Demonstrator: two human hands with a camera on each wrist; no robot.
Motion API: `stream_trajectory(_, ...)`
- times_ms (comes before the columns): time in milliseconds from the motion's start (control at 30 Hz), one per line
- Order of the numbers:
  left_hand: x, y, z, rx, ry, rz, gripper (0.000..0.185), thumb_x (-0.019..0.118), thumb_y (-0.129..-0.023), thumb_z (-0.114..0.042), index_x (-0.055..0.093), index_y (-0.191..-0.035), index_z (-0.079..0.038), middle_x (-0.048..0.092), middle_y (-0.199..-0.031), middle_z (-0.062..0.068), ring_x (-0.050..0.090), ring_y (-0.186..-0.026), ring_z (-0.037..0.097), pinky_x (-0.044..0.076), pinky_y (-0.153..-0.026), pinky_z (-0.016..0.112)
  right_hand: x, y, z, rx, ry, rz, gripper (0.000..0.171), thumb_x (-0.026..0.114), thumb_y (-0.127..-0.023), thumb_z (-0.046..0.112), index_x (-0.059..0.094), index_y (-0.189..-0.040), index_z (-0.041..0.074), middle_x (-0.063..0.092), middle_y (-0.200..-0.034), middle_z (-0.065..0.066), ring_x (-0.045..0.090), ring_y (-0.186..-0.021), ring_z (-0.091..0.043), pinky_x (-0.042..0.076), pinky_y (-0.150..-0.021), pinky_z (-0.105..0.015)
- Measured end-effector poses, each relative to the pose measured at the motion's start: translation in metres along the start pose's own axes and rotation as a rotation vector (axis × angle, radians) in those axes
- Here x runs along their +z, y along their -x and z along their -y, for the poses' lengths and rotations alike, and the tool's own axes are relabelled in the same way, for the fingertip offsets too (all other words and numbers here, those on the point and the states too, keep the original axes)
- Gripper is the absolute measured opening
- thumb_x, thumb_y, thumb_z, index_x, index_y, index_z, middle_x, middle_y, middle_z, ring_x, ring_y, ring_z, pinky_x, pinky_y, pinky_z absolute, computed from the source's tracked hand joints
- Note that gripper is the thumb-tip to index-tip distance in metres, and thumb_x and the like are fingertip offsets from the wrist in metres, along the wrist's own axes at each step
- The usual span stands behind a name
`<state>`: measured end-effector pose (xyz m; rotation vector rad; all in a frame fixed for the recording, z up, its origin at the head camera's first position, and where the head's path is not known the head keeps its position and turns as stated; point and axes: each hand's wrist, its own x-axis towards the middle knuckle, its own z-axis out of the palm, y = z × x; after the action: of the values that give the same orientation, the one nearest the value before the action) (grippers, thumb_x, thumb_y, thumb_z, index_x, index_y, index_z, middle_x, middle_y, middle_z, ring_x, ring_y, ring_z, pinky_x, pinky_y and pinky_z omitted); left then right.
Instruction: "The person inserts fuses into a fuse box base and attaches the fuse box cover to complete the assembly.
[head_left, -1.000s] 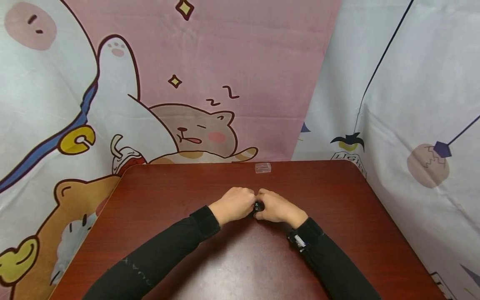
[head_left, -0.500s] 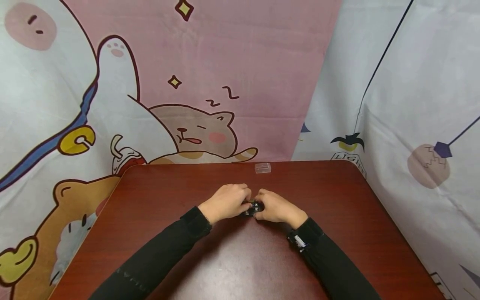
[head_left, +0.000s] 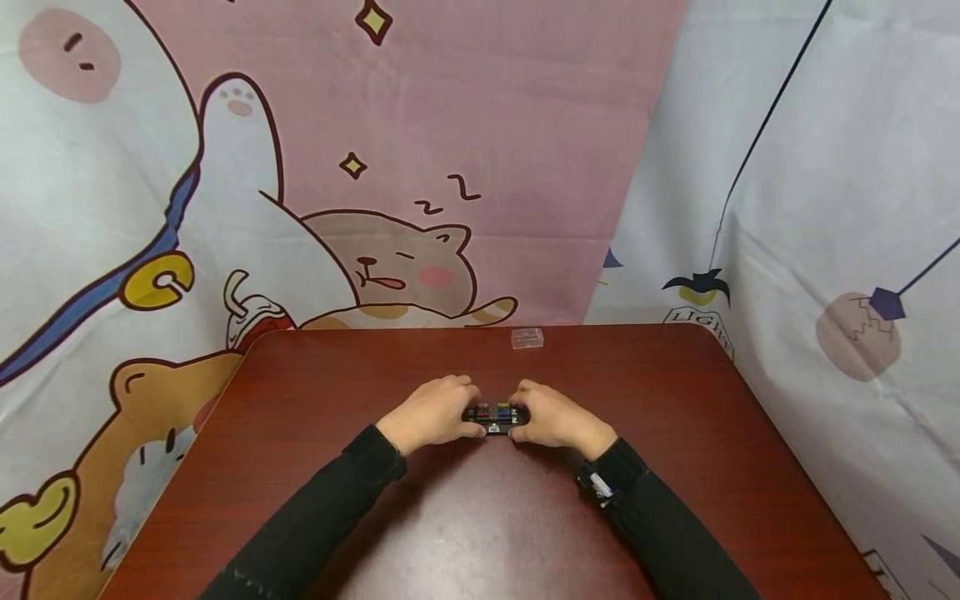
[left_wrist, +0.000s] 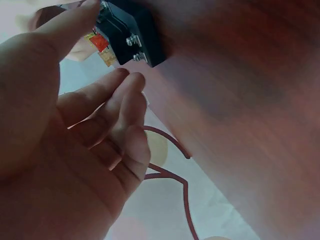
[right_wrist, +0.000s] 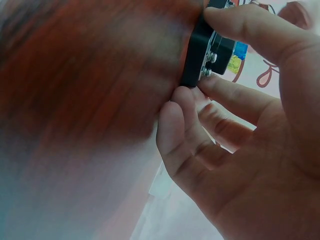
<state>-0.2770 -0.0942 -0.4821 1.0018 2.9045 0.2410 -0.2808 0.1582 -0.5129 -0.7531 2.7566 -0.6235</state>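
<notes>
The left hand (head_left: 429, 414) is at the left end of a small black block (head_left: 495, 417). Its thumb touches the top of that end, and its other fingers (left_wrist: 122, 97) are bent just under it, so it seems to pinch the block lightly. The right hand (head_left: 553, 416) is at the other end. Its thumb sits on top and a finger (right_wrist: 227, 95) presses from below, so it pinches the block too.

The small black block lies flat on the table (head_left: 337, 375), right between the two hands, near the middle of the table. It is long and thin. It has little colored bits on top, one red and one blue. From the wrist views, little silver screws show at both ends.

Both arms wear black sleeves (head_left: 330, 500). The table is dark red-brown wood with round corners.

Far back on the table, well apart from the hands, lies a small clear box (head_left: 527, 337). It sits close to the back edge.

Behind the table hangs a cloth with cartoon animals (head_left: 390, 267) on pink. A sleepy cat is drawn there.
</notes>
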Motion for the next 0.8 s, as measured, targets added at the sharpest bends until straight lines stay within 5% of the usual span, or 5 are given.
stream_trajectory(367, 0.013, 0.01, 0.007, -0.098, 0.125, 0.019, 0.047, 0.092, -0.092, -0.042, 0.079, -0.127, -0.013, 0.07, -0.118, 0.001, 0.064, -0.096, 0.014, 0.059, -0.093, 0.04, 0.001, 0.0, 0.001, -0.002, 0.008, -0.005, 0.045, 0.088, -0.091, 0.03, 0.077, -0.13, 0.011, 0.062, -0.114, 0.004, 0.06, -0.098, -0.014, 0.053, -0.092, -0.038)
stream_trajectory(800, 0.019, 0.014, 0.008, -0.133, 0.228, -0.004, 0.04, 0.087, -0.096, -0.034, 0.079, -0.127, -0.01, 0.069, -0.116, 0.003, 0.06, -0.09, 0.015, 0.056, -0.088, 0.038, 0.0, 0.001, 0.002, 0.014, -0.015, 0.01, 0.049, 0.088, -0.092, 0.03, 0.075, -0.135, 0.01, 0.061, -0.116, 0.002, 0.059, -0.098, -0.015, 0.053, -0.093, -0.041)
